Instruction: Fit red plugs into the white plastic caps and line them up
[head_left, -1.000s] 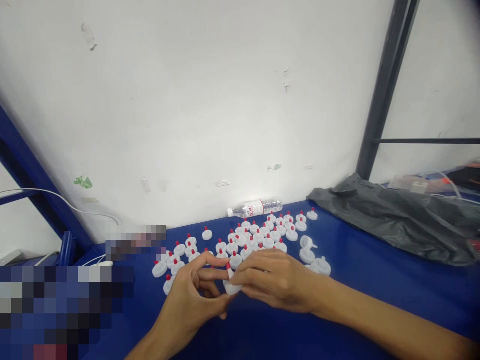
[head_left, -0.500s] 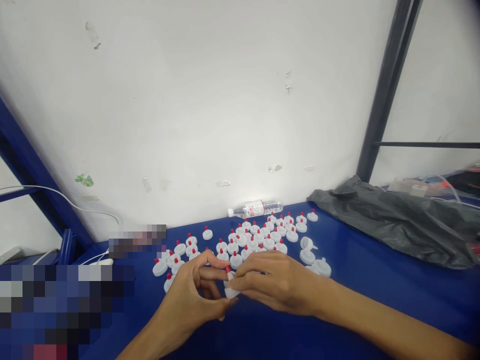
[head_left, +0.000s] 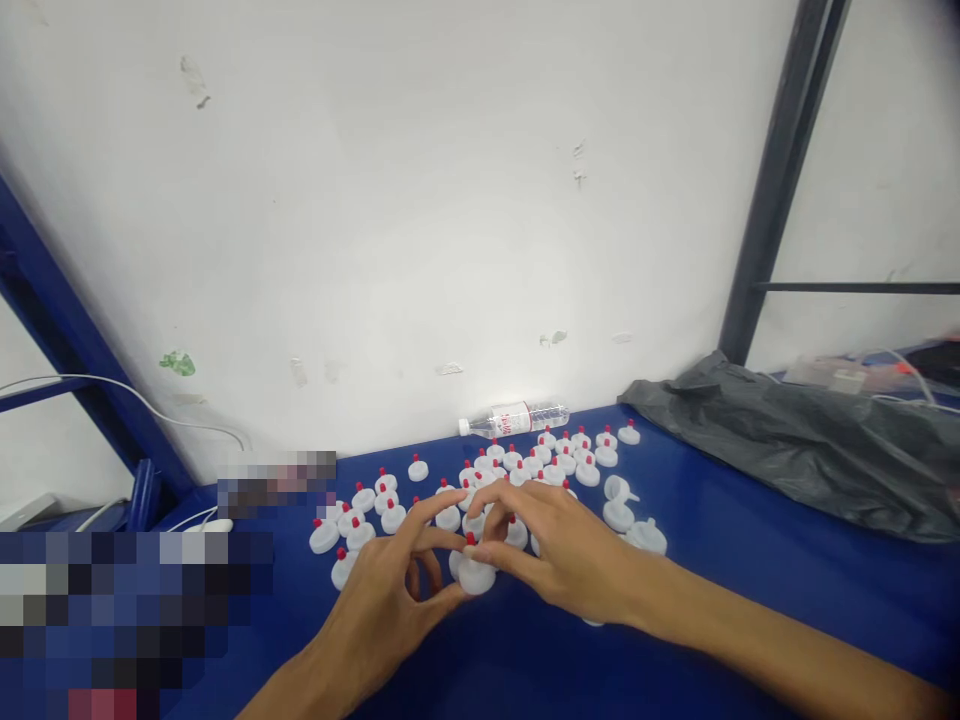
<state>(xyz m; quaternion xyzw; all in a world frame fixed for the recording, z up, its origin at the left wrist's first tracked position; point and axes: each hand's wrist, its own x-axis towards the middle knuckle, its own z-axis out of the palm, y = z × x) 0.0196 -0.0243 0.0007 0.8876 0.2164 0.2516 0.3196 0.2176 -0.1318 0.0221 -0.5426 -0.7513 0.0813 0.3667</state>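
Between my hands is a white nozzle cap, a round lid with a short spout and a red tip. My left hand grips the cap's rim from the left with its thumb and fingers. From the right, my right hand has its thumb and fingers closed about the red tip; the fingers partly hide the contact. Several similar white nozzle caps with red tips stand in a group beyond my hands. At the right, a few white caps without red tips lie tilted.
A clear plastic bottle lies along the white wall at the back of the blue table. A dark grey plastic bag spreads over the right side. A white cable hangs at the left, above a pixelated area.
The cap in my hands has tipped more upright, and its red tip now points up. My right hand's fingers have risen from the spout to the tip. The view has shifted slightly.
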